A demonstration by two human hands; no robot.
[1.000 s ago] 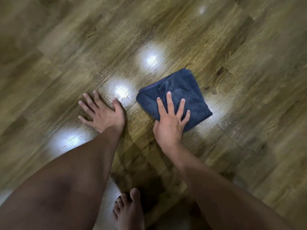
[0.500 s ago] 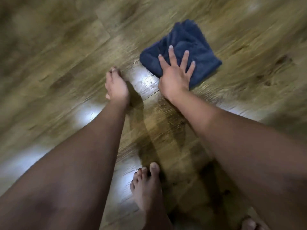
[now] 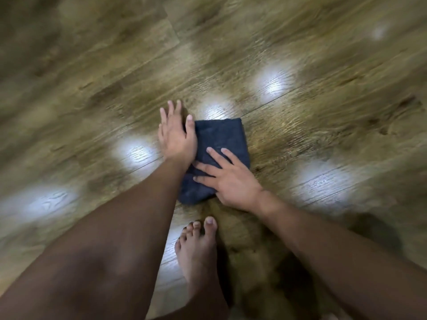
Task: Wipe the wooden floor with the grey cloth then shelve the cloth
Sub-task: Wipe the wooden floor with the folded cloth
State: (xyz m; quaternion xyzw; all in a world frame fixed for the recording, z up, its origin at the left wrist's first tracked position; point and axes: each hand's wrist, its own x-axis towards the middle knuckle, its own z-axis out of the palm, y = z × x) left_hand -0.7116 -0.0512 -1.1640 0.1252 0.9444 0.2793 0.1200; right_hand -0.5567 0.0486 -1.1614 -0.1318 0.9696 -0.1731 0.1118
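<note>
folded dark grey cloth lies flat on wooden floor.

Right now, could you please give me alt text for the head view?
A folded grey cloth lies on the wooden floor, the right hand pressing flat on it. The left hand rests at its left edge; a bare foot stands below.

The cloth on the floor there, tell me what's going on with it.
A person is bent over the wooden floor, wiping it with a folded grey cloth. The right hand presses flat on the cloth with straight fingers. The left hand rests flat at the cloth's left edge, partly on the floor. A bare foot stands just below. No shelf is in view.
</note>
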